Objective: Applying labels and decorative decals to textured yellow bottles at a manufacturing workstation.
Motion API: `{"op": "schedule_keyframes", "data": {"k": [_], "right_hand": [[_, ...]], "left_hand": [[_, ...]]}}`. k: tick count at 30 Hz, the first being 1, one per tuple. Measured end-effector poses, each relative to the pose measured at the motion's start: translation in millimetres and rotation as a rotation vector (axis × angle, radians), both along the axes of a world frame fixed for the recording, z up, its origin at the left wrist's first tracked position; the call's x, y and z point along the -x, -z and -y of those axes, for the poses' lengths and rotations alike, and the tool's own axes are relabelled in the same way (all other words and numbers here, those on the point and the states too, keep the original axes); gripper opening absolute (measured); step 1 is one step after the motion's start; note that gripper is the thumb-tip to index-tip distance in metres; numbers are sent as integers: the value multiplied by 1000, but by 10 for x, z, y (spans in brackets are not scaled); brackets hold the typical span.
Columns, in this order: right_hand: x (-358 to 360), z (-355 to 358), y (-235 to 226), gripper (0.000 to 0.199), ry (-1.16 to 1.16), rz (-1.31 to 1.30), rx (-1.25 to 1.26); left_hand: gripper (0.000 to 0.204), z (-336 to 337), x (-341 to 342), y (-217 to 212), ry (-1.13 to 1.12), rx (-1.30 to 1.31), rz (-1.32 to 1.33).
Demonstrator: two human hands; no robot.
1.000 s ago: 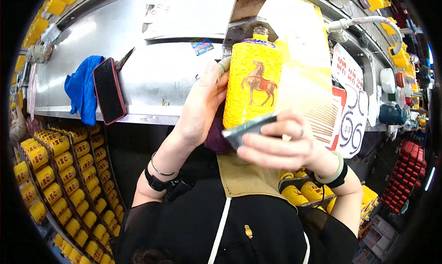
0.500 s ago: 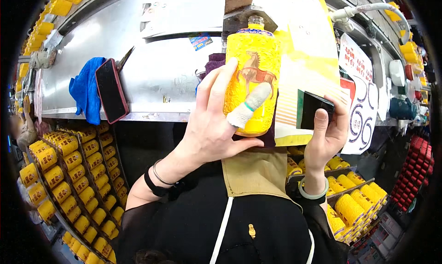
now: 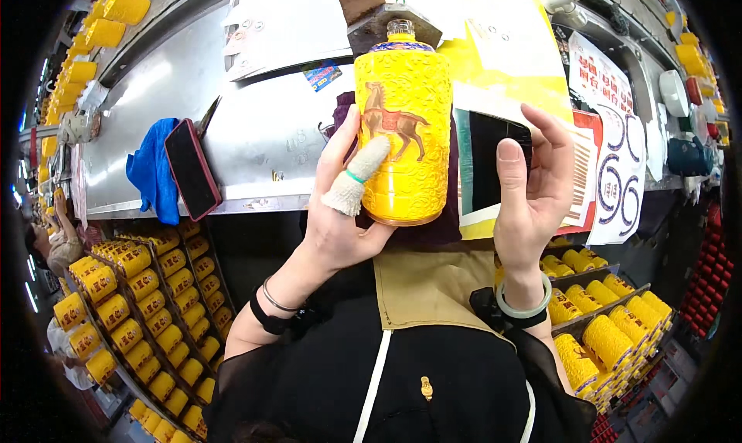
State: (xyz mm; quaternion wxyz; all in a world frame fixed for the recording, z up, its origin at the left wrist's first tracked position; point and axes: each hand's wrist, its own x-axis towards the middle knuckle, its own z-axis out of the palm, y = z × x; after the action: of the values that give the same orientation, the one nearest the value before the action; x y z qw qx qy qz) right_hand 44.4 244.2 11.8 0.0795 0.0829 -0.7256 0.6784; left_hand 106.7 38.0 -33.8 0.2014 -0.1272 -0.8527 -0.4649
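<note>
A yellow bottle [image 3: 413,180] with an embossed surface, a brown horse and a clear glass neck stands out in front of me. My left hand [image 3: 328,219] grips its left side and lower edge. One finger of that hand wears a white cloth finger cover [image 3: 358,178] with a green band, lying against the bottle below the horse. To the right, my right hand [image 3: 533,199] is open, thumb and fingers apart, with nothing visibly held. Just behind its thumb lies a flat black piece [image 3: 483,161] with a green edge; whether the hand touches it is unclear.
A metal block [image 3: 394,27] is behind the bottle's neck. Left on the metal bench are a phone [image 3: 193,168] and a blue cloth [image 3: 154,165]. Printed sheets [image 3: 610,141] lie at right. Racks of yellow containers [image 3: 143,296] stand on both sides below the bench.
The bottle has turned, bringing the horse leftward and farther from the finger cover. My right hand has opened away from the black piece, more of which now shows.
</note>
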Motion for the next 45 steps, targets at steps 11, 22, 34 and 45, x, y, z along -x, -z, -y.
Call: {"op": "schedule_keyframes", "data": {"k": [11,22,34,45], "right_hand": [[88,-97,112,21,38,84,-122],[41,-32,107,22,6,77,-105],[99,142,7,20,-111,-72,-115],[436,163,-228,30,-205,-414,-460]], "left_hand": [[108,-75,65,-360,-34,151,138],[88,-138,59,-241,-99,166,107],[85,-99,0,-289,-177,179,62],[82,-101,-6,-258,-199,149,44]]}}
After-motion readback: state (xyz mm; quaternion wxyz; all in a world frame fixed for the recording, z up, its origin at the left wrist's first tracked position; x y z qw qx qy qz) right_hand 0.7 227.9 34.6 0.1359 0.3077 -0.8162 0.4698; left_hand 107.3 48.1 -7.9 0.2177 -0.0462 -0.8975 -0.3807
